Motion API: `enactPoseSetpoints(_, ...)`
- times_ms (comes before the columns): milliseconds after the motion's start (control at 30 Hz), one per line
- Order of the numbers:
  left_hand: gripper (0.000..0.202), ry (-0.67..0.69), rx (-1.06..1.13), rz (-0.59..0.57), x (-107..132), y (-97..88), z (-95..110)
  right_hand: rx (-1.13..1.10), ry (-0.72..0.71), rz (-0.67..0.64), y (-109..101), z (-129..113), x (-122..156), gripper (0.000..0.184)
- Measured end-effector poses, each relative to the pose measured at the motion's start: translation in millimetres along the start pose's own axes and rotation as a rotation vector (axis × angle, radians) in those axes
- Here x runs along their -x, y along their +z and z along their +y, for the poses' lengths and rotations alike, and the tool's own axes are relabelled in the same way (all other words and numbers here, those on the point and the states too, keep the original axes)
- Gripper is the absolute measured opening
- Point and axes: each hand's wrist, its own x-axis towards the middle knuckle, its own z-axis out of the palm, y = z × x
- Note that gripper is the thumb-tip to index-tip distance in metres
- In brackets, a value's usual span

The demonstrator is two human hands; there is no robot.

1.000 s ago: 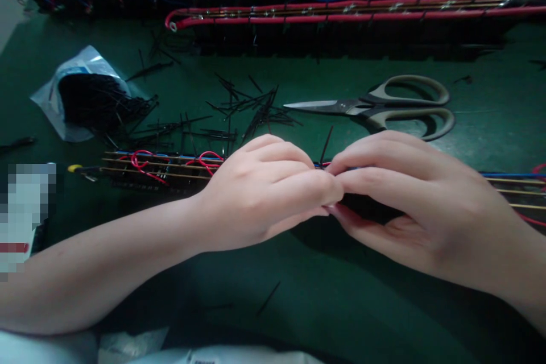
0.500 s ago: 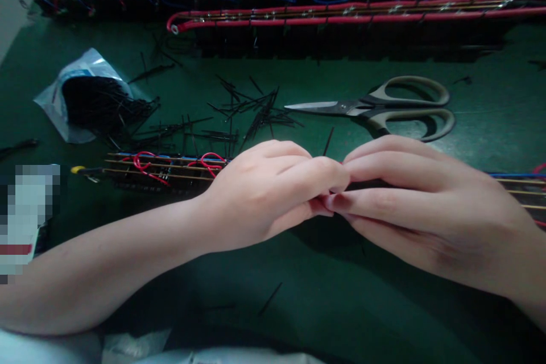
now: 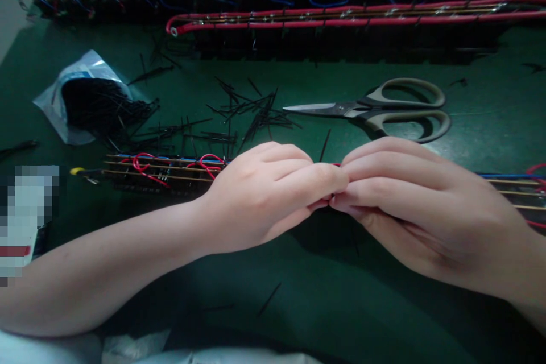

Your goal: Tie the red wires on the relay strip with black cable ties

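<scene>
A long wire harness (image 3: 166,169) with red, blue and yellow wires on a dark strip runs left to right across the green mat (image 3: 298,307). My left hand (image 3: 264,196) and my right hand (image 3: 409,205) meet fingertip to fingertip over its middle, both with fingers curled and pressed together on the harness. A thin black cable tie (image 3: 325,145) sticks up between the two hands. What the fingertips pinch is hidden under them.
Grey-handled scissors (image 3: 384,109) lie shut just behind my hands. Loose black cable ties (image 3: 247,111) are scattered at centre left, beside a plastic bag of ties (image 3: 85,103). More wire harnesses (image 3: 341,14) lie along the back. White paper (image 3: 25,216) sits at the left edge.
My fingers shifted slightly: the right thumb and fingers closed tighter against the left fingertips. The arms and harness stayed in place.
</scene>
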Motion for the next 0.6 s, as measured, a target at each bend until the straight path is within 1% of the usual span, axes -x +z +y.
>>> enactPoseSetpoints(200,0.020,0.029,-0.009,0.018,1.5,1.5,0.9,-0.044,0.007,0.005,-5.0,-1.8,2.7,0.020)
enactPoseSetpoints(267,0.019,0.021,-0.003,0.004,-0.1,0.9,1.9,-0.021,-0.015,0.004,-6.2,-6.0,3.6,0.023)
enactPoseSetpoints(367,0.010,0.045,-0.007,0.010,-3.6,0.4,3.9,0.046,-0.059,0.013,-6.0,-12.6,4.4,0.029)
enactPoseSetpoints(433,0.006,0.064,-0.036,0.030,-5.7,0.9,5.1,0.065,-0.082,0.016,-5.0,-14.9,4.8,0.029)
enactPoseSetpoints(600,0.011,0.107,-0.151,0.070,-6.0,3.1,5.2,0.017,-0.106,-0.023,-2.1,-13.6,5.9,0.028)
